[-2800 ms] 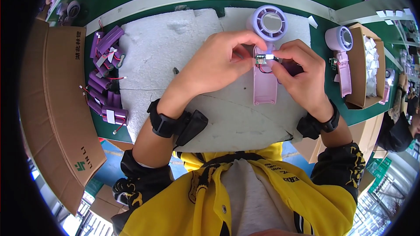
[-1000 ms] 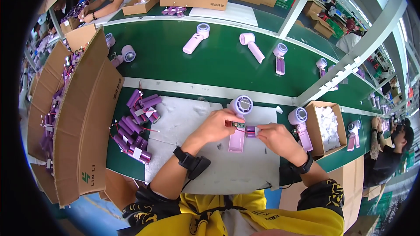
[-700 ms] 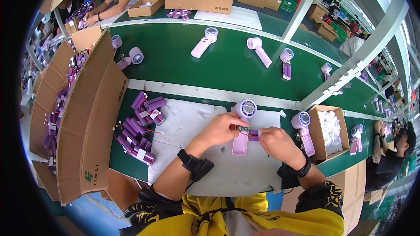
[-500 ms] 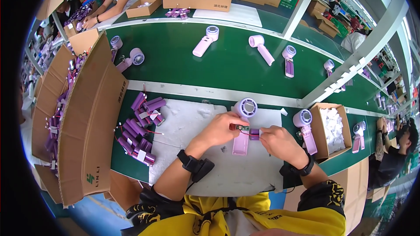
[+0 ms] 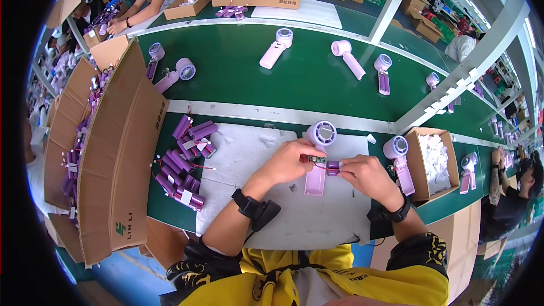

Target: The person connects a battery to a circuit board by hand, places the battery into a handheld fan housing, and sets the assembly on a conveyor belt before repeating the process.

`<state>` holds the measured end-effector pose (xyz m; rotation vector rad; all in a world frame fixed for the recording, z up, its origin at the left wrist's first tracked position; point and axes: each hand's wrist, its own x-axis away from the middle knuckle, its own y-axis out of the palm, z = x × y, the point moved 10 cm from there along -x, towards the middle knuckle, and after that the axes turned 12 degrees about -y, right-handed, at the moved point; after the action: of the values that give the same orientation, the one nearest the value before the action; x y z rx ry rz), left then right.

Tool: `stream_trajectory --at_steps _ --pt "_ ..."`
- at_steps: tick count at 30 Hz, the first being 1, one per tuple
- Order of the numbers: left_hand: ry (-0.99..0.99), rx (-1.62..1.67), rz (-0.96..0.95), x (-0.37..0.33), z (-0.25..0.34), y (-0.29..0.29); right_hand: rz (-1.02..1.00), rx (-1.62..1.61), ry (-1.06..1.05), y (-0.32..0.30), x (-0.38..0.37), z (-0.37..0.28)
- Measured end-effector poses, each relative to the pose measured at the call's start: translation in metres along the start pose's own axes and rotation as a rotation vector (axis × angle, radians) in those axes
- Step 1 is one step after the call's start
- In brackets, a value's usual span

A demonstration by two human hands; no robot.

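Observation:
A pink-lilac handheld fan [image 5: 315,183] lies on a white foam sheet [image 5: 272,224], its round head away from me and its handle toward me. At the handle's upper end my left hand [image 5: 292,160] pinches a small green circuit board [image 5: 317,160] with thin red wires. Just right of the handle, my right hand [image 5: 365,174] grips a purple battery pack [image 5: 333,168] by its right end, the fingers closed around it. The battery lies crosswise beside the board. The fingertips of both hands partly hide these parts.
Purple batteries [image 5: 180,164] with wires lie heaped at left, beside a tall carton [image 5: 122,158]. Another fan [image 5: 401,164] and a box of white pieces [image 5: 435,164] stand right. Several fans [image 5: 273,54] lie on the green belt [image 5: 238,68] beyond a metal rail. Co-workers sit far left and right.
The fans on the green belt have shifted to the right. My view has moved slightly. Both hands keep hold of the circuit board and battery pack, nearly in place over the fan.

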<state>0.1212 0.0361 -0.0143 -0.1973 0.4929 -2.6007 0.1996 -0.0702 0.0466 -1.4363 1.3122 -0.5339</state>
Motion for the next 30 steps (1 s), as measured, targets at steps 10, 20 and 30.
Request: stream_trajectory --at_steps 10,20,30 --pt "0.006 -0.007 0.010 0.000 0.002 0.000 -0.011 0.009 0.045 0.005 0.008 0.003" --pt "-0.032 -0.017 0.006 -0.001 0.000 -0.005 -0.007 -0.236 0.071 0.005 0.016 0.042" --pt "-0.077 0.038 0.023 -0.002 -0.007 -0.004 0.137 -0.191 -0.012 0.002 0.005 0.035"
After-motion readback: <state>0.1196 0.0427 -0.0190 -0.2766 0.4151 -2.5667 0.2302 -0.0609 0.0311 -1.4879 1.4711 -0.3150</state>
